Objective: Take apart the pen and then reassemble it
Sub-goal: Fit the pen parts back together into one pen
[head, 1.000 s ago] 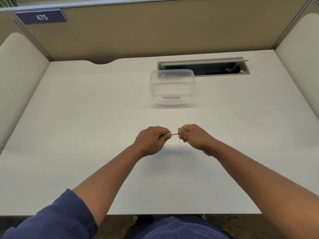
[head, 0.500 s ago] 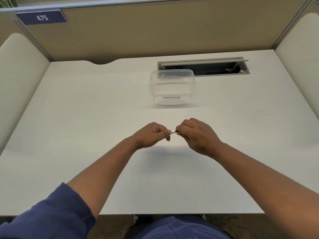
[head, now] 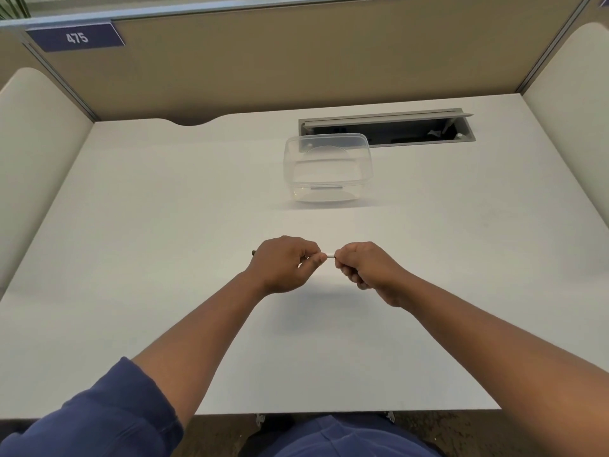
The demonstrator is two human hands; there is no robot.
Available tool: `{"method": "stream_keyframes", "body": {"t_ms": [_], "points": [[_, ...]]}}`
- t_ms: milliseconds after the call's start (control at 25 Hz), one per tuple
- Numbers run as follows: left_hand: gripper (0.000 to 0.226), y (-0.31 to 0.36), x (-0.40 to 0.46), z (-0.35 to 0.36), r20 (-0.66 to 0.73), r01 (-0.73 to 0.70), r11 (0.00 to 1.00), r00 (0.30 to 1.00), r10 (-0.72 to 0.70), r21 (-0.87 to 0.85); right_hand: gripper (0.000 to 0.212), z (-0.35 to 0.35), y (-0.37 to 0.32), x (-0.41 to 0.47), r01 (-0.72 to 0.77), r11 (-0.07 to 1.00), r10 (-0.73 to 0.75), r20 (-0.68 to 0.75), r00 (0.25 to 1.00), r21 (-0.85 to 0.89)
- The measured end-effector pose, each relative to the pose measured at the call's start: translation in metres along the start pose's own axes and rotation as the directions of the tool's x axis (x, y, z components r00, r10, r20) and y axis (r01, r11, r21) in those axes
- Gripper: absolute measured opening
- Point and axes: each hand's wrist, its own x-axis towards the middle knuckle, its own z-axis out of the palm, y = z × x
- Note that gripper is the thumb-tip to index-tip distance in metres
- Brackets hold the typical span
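Head cam: we're holding the pen point(head: 330, 256) level, long axis running L-R, well in front of the clear tub point(head: 328, 169). Left hand point(head: 283, 263) is fisting the barrel, right hand point(head: 364, 267) pinching the end; pull looks like straight apart.

**Office cubicle workstation**

Open-plan office desk, numbered seat. Evidence:
- White laminate desk point(head: 164, 225) boxed in on three sides: tan fabric partition panel point(head: 296, 61) at the back with aluminium trim, cream rounded side dividers point(head: 36, 133) left and right.
- Blue seat-number plate point(head: 76, 37) reading "475" fixed to the top of the back partition, so one of many numbered stations.
- Grey cable-management hatch point(head: 389, 131) recessed in the desk near the back edge, lid open, dark cavity inside.
- Curved cable cut-out point(head: 192, 120) in the desk's back edge.
- Only item standing on the desk: a clear plastic container point(head: 328, 168), just in front of the hatch.
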Motion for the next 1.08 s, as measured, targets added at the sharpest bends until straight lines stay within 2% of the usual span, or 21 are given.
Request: {"method": "stream_keyframes", "body": {"t_ms": [40, 80, 120, 160, 240, 400, 480, 520, 560, 640, 680, 720, 800, 840, 880, 960, 1000, 1080], "points": [[0.041, -0.002, 0.001, 0.001, 0.06, 0.046, 0.997, 0.997, -0.042, -0.056, 0.026, -0.001, 0.003, 0.001, 0.097, 0.981, -0.104, -0.031, 0.994, -0.17], [0.043, -0.004, 0.001, 0.002, 0.124, 0.092, 0.988, 0.989, -0.077, -0.12, 0.025, -0.002, 0.009, 0.003, 0.211, 0.899, -0.251, -0.056, 0.966, -0.383], [0.044, -0.006, 0.002, 0.002, 0.183, 0.134, 0.973, 0.978, -0.1, -0.188, 0.022, -0.005, 0.015, 0.006, 0.322, 0.757, -0.412, -0.033, 0.91, -0.568], [0.043, -0.007, 0.003, 0.001, 0.231, 0.17, 0.951, 0.967, -0.11, -0.259, 0.019, -0.008, 0.02, 0.008, 0.407, 0.61, -0.534, 0.027, 0.845, -0.68], [0.042, -0.007, 0.005, -0.002, 0.309, 0.238, 0.888, 0.944, -0.117, -0.393, 0.018, -0.014, 0.026, 0.012, 0.492, 0.438, -0.635, 0.128, 0.762, -0.753], [0.041, -0.002, 0.007, -0.009, 0.425, 0.334, 0.791, 0.899, -0.104, -0.513, 0.023, -0.017, 0.027, 0.013, 0.505, 0.273, -0.715, 0.178, 0.676, -0.819], [0.04, 0.0, 0.007, -0.009, 0.396, 0.312, 0.808, 0.912, -0.107, -0.5, 0.025, -0.015, 0.025, 0.012, 0.525, 0.336, -0.707, 0.159, 0.689, -0.782], [0.04, 0.001, 0.007, -0.009, 0.363, 0.286, 0.841, 0.925, -0.116, -0.46, 0.024, -0.012, 0.024, 0.012, 0.516, 0.434, -0.665, 0.123, 0.736, -0.739], [0.04, 0.001, 0.007, -0.008, 0.329, 0.259, 0.882, 0.936, -0.128, -0.395, 0.024, -0.009, 0.022, 0.012, 0.474, 0.58, -0.581, 0.072, 0.811, -0.662], [0.041, 0.003, 0.006, -0.007, 0.25, 0.199, 0.957, 0.958, -0.144, -0.211, 0.027, -0.005, 0.015, 0.01, 0.277, 0.894, -0.296, 0.002, 0.955, -0.353], [0.042, 0.004, 0.005, -0.006, 0.202, 0.158, 0.981, 0.97, -0.132, -0.115, 0.029, -0.003, 0.013, 0.009, 0.157, 0.973, -0.158, 0.01, 0.987, -0.166], [0.042, 0.005, 0.003, -0.005, 0.158, 0.112, 0.993, 0.982, -0.106, -0.033, 0.03, -0.003, 0.011, 0.008, 0.041, 0.999, -0.041, 0.049, 0.998, -0.004], [0.042, 0.005, -0.001, -0.003, 0.118, 0.058, 0.998, 0.991, -0.06, 0.024, 0.032, -0.003, 0.01, 0.006, -0.113, 0.981, 0.095, 0.12, 0.988, 0.157], [0.043, 0.005, -0.001, -0.002, 0.13, 0.068, 0.998, 0.989, -0.067, -0.001, 0.033, -0.004, 0.009, 0.006, -0.128, 0.981, 0.11, 0.123, 0.986, 0.145], [0.044, 0.004, -0.001, -0.003, 0.162, 0.102, 0.993, 0.982, -0.092, -0.052, 0.034, -0.003, 0.009, 0.004, -0.081, 0.995, 0.075, 0.096, 0.993, 0.064], [0.041, 0.001, 0.002, -0.005, 0.247, 0.183, 0.969, 0.959, -0.139, -0.167, 0.032, -0.002, 0.014, 0.004, 0.135, 0.961, -0.14, -0.002, 0.99, -0.24], [0.039, 0.0, 0.002, -0.007, 0.282, 0.212, 0.951, 0.948, -0.145, -0.224, 0.027, -0.003, 0.018, 0.006, 0.255, 0.879, -0.29, -0.027, 0.957, -0.402], [0.038, -0.001, 0.003, -0.01, 0.337, 0.254, 0.902, 0.932, -0.132, -0.348, 0.016, -0.008, 0.025, 0.008, 0.421, 0.662, -0.513, 0.034, 0.858, -0.621]]}}
